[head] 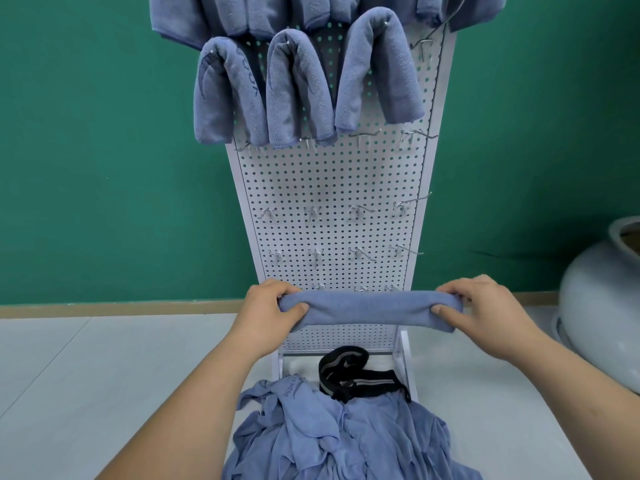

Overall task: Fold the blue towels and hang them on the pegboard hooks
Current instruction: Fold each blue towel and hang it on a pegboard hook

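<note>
From the head view, we hold a folded blue towel (pixel 370 311) level before the lower pegboard (pixel 329 178). Our left hand (pixel 266 315) grips one end and our right hand (pixel 491 315) the other, fingers (pixel 277 289) curled round it. Three hung towels (pixel 298 95) drape higher up. A loose towel pile (pixel 346 441) lies on the floor below.

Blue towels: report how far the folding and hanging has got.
Done: three folded towels hang side by side on the pegboard, with more towels on the row above, cut off by the frame. In hand: the left hand and right hand grip the ends of one folded towel, held level before the board. Left: a crumpled heap of towels on the floor, and several rows of bare hooks.
</note>
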Demonstrator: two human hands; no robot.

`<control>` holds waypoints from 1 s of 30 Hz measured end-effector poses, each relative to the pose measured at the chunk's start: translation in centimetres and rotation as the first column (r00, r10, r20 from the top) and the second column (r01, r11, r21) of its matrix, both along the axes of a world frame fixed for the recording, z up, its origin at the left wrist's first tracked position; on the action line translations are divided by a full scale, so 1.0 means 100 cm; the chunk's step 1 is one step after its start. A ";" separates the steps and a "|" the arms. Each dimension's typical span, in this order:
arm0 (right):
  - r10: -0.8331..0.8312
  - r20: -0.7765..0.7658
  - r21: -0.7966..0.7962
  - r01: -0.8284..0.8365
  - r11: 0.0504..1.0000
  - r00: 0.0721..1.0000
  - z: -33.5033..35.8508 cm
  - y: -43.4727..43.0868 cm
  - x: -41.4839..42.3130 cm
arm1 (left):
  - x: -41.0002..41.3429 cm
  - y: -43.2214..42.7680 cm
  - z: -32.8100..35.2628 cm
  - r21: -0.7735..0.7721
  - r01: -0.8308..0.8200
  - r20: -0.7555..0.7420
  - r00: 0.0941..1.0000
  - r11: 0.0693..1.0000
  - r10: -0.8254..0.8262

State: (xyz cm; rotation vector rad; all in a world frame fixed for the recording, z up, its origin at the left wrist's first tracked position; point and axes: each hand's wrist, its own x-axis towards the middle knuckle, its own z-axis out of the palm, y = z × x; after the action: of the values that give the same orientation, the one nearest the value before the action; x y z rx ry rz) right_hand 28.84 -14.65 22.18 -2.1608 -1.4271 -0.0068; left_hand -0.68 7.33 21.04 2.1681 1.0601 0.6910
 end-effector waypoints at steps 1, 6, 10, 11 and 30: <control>-0.022 -0.118 0.033 0.026 0.999 0.993 0.001 0.000 0.001 | 0.000 0.001 0.001 -0.094 -0.017 0.074 0.997 0.995 0.024; 0.098 -0.674 0.219 0.072 0.973 0.732 0.017 -0.004 -0.006 | -0.001 -0.005 0.011 -0.438 0.044 0.353 0.927 0.898 0.127; 0.140 -0.774 0.282 0.138 0.949 0.617 0.023 -0.005 -0.007 | -0.001 -0.005 0.016 -0.470 0.059 0.397 0.905 0.881 0.152; 0.117 -0.766 0.283 0.167 0.945 0.632 0.023 -0.004 -0.005 | -0.001 -0.004 0.017 -0.483 0.060 0.406 0.899 0.874 0.163; -0.048 -0.482 0.294 0.213 0.932 0.875 0.008 0.031 -0.091 | 0.049 -0.072 0.013 -0.150 -0.006 0.312 0.949 0.989 0.053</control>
State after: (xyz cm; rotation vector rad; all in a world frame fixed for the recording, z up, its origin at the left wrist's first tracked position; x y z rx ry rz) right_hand 19.75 -11.57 23.00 -1.8067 -0.9194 0.1934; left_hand 4.25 0.09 22.38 1.8429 0.9427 0.9087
